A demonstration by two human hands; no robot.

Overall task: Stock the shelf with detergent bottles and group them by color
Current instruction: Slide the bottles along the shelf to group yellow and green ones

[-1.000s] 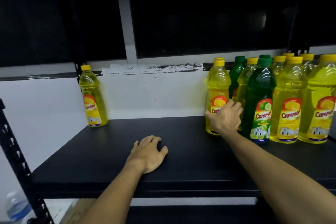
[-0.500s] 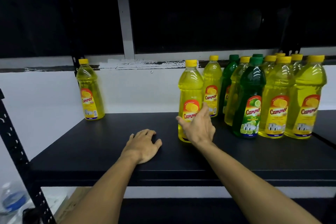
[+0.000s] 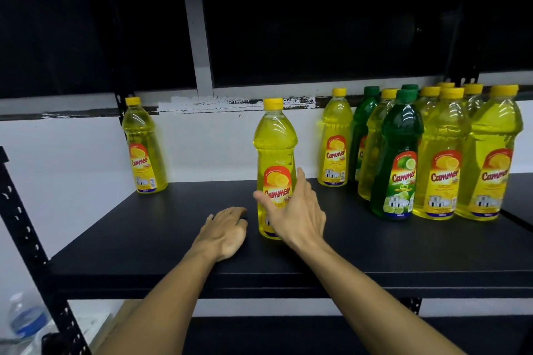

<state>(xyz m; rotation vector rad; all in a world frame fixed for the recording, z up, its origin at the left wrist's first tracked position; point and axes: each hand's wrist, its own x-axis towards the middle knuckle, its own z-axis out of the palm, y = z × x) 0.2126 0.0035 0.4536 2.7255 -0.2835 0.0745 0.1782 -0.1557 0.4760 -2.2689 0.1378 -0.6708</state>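
Observation:
On the black shelf [image 3: 161,228] a yellow detergent bottle [image 3: 275,138] stands upright near the front middle. My right hand [image 3: 297,219] holds its lower part, thumb on the left side and fingers on the right. My left hand [image 3: 225,230] rests flat on the shelf just left of that bottle. A lone yellow bottle [image 3: 142,150] stands at the back left corner. At the right is a mixed cluster: another yellow bottle [image 3: 336,141] at its left end, a green lime bottle [image 3: 399,153] in front, a second green one [image 3: 364,121] behind, and several yellow bottles [image 3: 445,153].
A black perforated upright post [image 3: 20,225] frames the shelf's left side. A clear water bottle [image 3: 24,320] lies low at the far left. White wall runs behind the shelf, and a dark shelf level hangs above. Bare shelf lies between the lone bottle and the held one.
My right hand has drawn the yellow bottle leftward out of the cluster to the front middle of the shelf. My left hand has stayed flat on the shelf.

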